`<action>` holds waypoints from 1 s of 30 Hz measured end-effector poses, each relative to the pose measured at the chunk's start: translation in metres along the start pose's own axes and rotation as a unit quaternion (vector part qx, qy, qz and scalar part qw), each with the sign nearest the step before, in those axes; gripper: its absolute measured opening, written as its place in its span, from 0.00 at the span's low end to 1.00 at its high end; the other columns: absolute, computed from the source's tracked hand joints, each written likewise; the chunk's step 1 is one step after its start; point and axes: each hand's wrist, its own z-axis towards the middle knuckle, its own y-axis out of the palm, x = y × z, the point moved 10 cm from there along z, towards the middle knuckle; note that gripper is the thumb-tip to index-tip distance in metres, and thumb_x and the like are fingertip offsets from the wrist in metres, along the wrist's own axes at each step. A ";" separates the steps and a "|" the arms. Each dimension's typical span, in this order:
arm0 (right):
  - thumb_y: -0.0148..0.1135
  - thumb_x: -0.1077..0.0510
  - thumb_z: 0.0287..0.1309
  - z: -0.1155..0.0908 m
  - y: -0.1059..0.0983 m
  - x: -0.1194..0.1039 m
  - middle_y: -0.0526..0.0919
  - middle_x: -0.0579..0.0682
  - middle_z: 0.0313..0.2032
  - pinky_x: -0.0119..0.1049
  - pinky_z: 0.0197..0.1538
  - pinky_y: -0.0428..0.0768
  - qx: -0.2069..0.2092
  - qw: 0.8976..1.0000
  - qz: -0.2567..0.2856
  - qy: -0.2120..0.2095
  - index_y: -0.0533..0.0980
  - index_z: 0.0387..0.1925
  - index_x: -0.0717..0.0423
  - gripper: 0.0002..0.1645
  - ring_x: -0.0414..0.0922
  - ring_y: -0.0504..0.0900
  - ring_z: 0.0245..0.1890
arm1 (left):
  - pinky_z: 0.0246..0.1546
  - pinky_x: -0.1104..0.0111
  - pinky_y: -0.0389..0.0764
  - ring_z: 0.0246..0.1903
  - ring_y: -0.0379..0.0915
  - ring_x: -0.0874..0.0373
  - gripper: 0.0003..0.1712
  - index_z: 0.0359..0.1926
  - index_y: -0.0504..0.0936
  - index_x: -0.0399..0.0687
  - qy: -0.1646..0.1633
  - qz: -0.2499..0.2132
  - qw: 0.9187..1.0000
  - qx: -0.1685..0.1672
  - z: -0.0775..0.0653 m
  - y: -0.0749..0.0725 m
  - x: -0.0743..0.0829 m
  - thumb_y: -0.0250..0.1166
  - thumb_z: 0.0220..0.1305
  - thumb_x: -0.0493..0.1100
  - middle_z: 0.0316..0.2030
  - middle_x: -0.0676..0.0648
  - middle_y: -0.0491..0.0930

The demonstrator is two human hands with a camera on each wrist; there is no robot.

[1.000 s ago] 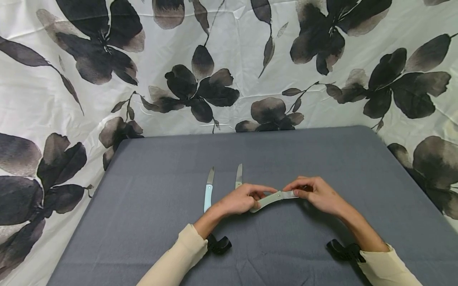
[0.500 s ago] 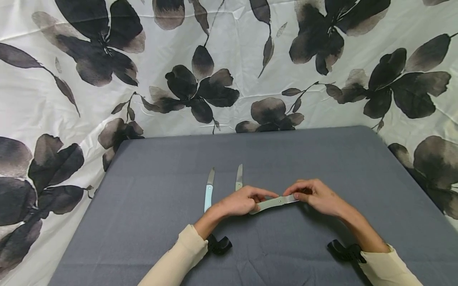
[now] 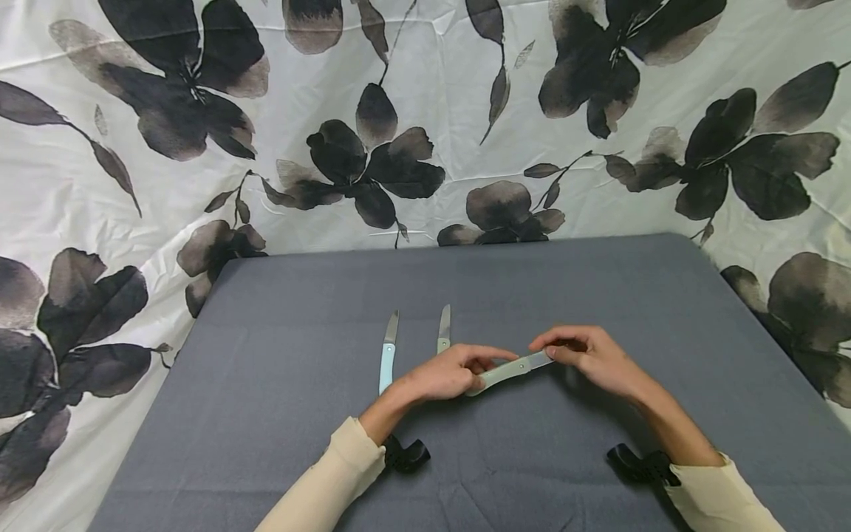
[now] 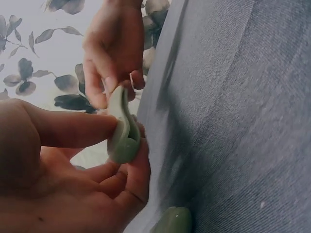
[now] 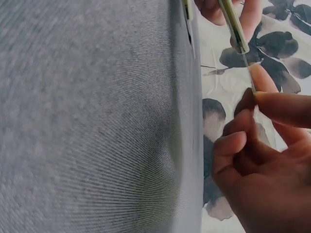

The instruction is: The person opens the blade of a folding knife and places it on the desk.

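Observation:
Both hands hold one folding knife (image 3: 505, 372) with a pale green handle, its blade swung out roughly in line with the handle. My left hand (image 3: 452, 372) grips the handle's rear end; in the left wrist view the thumb presses one side of the green handle (image 4: 125, 141) and fingers lie on the other. The blade (image 3: 540, 360) is pinched near its tip between thumb and fingers of my right hand (image 3: 595, 358). In the right wrist view the thin blade (image 5: 248, 68) shows edge-on above that right hand (image 5: 265, 160). The knife is above the cloth.
A light blue folding knife (image 3: 387, 362) lies unfolded left of the hands. Beside it lies another pale green knife (image 3: 444, 332), its lower part hidden by the left hand. Grey cloth covers the table (image 3: 299, 428); a floral sheet (image 3: 425, 111) hangs behind.
The blade has swung from a visible bend to nearly straight with the handle. The right hand has shifted slightly upward, and the left hand has barely moved.

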 end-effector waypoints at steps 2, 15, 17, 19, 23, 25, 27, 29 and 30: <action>0.61 0.57 0.74 0.001 -0.006 0.004 0.87 0.49 0.46 0.34 0.42 0.80 0.028 0.999 0.017 0.016 0.84 0.56 0.52 0.14 0.39 0.83 0.41 | 0.36 0.74 0.74 0.38 0.79 0.59 0.38 0.72 0.76 0.56 0.008 -0.014 1.000 0.010 0.001 0.000 0.001 0.55 0.63 0.27 0.51 0.37 0.85; 0.64 0.66 0.69 0.017 -0.009 0.013 0.86 0.44 0.41 0.33 0.46 0.88 0.100 0.951 0.291 0.040 0.72 0.60 0.55 0.21 0.38 0.87 0.38 | 0.37 0.78 0.76 0.38 0.75 0.65 0.35 0.74 0.71 0.43 0.017 -0.057 0.994 0.087 0.012 0.006 0.003 0.64 0.66 0.28 0.48 0.37 0.81; 0.65 0.66 0.68 0.020 -0.009 0.016 0.86 0.43 0.39 0.32 0.45 0.88 0.119 0.947 0.294 0.051 0.70 0.59 0.56 0.21 0.37 0.87 0.37 | 0.38 0.78 0.78 0.39 0.76 0.65 0.38 0.75 0.68 0.40 0.020 -0.062 0.993 0.097 0.014 0.009 0.003 0.65 0.64 0.26 0.49 0.36 0.81; 0.65 0.68 0.68 0.022 -0.010 0.018 0.86 0.43 0.36 0.31 0.44 0.87 0.135 0.943 0.297 0.057 0.68 0.58 0.56 0.22 0.37 0.87 0.36 | 0.40 0.79 0.79 0.40 0.76 0.64 0.41 0.75 0.66 0.38 0.026 -0.057 0.992 0.108 0.015 0.012 0.004 0.67 0.62 0.26 0.51 0.36 0.80; 0.64 0.70 0.66 0.026 -0.012 0.023 0.85 0.41 0.32 0.29 0.42 0.87 0.164 0.938 0.297 0.065 0.66 0.56 0.56 0.23 0.35 0.87 0.33 | 0.41 0.79 0.80 0.42 0.78 0.62 0.50 0.78 0.61 0.38 0.025 -0.033 0.992 0.122 0.016 0.016 0.006 0.72 0.56 0.24 0.53 0.37 0.79; 0.65 0.70 0.66 0.028 -0.013 0.026 0.86 0.40 0.31 0.28 0.41 0.87 0.175 0.940 0.285 0.071 0.65 0.55 0.55 0.23 0.35 0.87 0.32 | 0.41 0.78 0.81 0.42 0.79 0.61 0.53 0.79 0.59 0.38 0.021 -0.023 0.991 0.129 0.016 0.017 0.007 0.74 0.54 0.24 0.53 0.39 0.78; 0.65 0.70 0.66 0.030 -0.014 0.029 0.86 0.40 0.31 0.28 0.40 0.87 0.182 0.941 0.275 0.079 0.65 0.56 0.58 0.24 0.34 0.87 0.31 | 0.39 0.79 0.81 0.41 0.79 0.63 0.56 0.79 0.58 0.39 0.016 -0.009 0.991 0.133 0.017 0.019 0.008 0.75 0.52 0.23 0.52 0.40 0.78; 0.65 0.70 0.66 0.032 -0.012 0.032 0.86 0.39 0.30 0.28 0.40 0.87 0.183 0.943 0.263 0.086 0.64 0.58 0.63 0.25 0.34 0.87 0.30 | 0.38 0.79 0.81 0.40 0.79 0.65 0.57 0.79 0.58 0.38 0.012 0.001 0.991 0.135 0.017 0.020 0.008 0.76 0.50 0.23 0.52 0.41 0.78; 0.65 0.70 0.66 0.033 -0.012 0.033 0.86 0.38 0.30 0.28 0.40 0.87 0.181 0.946 0.254 0.090 0.63 0.59 0.66 0.26 0.33 0.87 0.30 | 0.38 0.79 0.81 0.40 0.79 0.65 0.57 0.79 0.58 0.38 0.009 0.008 0.991 0.136 0.018 0.020 0.007 0.76 0.50 0.23 0.52 0.41 0.78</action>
